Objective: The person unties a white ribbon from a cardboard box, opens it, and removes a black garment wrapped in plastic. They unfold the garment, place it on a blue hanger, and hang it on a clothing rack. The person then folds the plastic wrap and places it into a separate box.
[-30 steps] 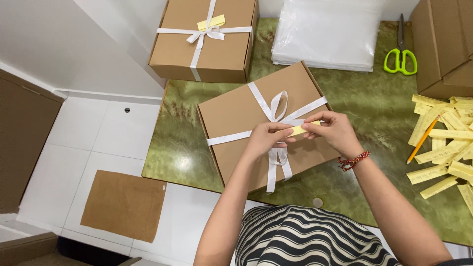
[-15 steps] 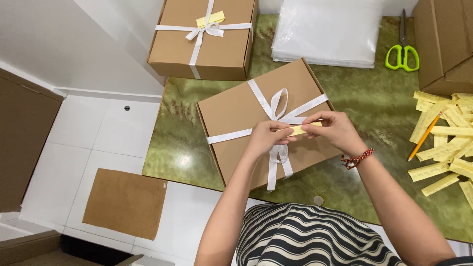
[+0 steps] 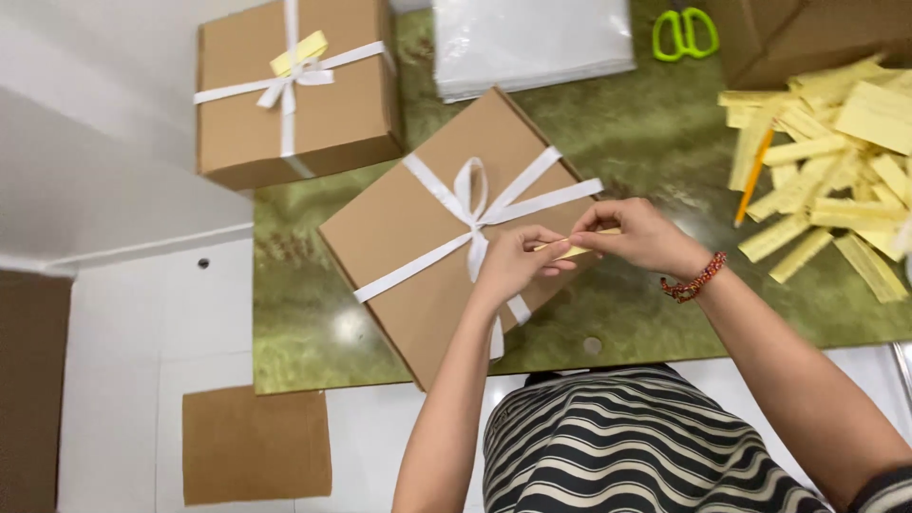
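With both hands pinched on 1 yellow paper strip, the left hand and right hand hold it over the ribboned brown box near the bow, where a level, taut strip would probably sit neatest.

scissors cut off above, yellow strip half hidden

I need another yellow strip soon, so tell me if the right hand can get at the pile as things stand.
Probably yes. The right hand is pinching a yellow strip with the left hand, but the pile lies on its side with open green table between.
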